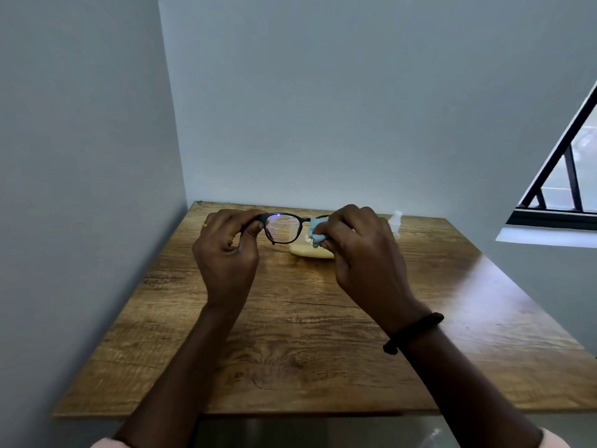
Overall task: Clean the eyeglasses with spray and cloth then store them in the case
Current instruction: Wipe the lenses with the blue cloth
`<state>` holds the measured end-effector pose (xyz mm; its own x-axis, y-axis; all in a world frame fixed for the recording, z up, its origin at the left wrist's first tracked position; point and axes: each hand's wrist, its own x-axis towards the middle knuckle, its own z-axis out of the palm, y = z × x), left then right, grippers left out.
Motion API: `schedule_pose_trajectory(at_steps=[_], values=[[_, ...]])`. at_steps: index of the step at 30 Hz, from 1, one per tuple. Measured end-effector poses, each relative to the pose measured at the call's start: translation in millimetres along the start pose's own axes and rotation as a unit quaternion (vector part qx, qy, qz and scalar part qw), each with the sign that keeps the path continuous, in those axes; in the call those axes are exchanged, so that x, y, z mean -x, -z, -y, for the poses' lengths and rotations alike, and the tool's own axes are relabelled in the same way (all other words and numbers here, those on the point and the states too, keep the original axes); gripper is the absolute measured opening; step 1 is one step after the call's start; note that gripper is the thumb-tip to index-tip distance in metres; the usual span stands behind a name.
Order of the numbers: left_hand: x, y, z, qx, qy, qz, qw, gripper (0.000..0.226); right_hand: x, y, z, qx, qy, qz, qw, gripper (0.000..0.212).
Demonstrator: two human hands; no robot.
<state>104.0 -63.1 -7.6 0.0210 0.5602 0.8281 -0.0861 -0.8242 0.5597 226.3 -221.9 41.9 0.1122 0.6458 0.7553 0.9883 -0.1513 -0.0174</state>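
Black-framed eyeglasses [284,228] are held up above the wooden table [290,334]. My left hand [227,250] pinches the frame's left end. My right hand [358,250] grips a light blue cloth [315,234] wrapped over the right lens, which is hidden by the cloth and fingers. Behind and below the glasses lies a tan case [310,252], partly covered by my right hand. A small clear spray bottle [395,223] stands upright at the back, just right of my right hand.
Grey walls close off the table on the left and at the back. A window [565,176] with black bars is to the right. A black band sits on my right wrist.
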Motion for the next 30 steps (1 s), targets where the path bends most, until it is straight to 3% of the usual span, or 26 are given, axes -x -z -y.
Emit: schedule_pose_trajectory(at_steps=[8,20,24,30], values=[[1,-2,1,0.009,0.009,0.001,1.000,0.017,23,7,-17,0.020,-0.023,0.011,0.999,0.019],[2,-1,1,0.009,0.013,0.003,1.000,0.017,14,17,-12,0.007,-0.071,-0.130,0.989,0.014],[2,-3,-2,0.013,0.012,0.004,1.000,0.017,3,8,-11,0.015,-0.070,-0.112,0.991,0.014],[1,-2,-3,0.018,0.024,-0.003,1.000,0.019,-3,0,1,-0.011,-0.004,-0.058,0.998,0.017]])
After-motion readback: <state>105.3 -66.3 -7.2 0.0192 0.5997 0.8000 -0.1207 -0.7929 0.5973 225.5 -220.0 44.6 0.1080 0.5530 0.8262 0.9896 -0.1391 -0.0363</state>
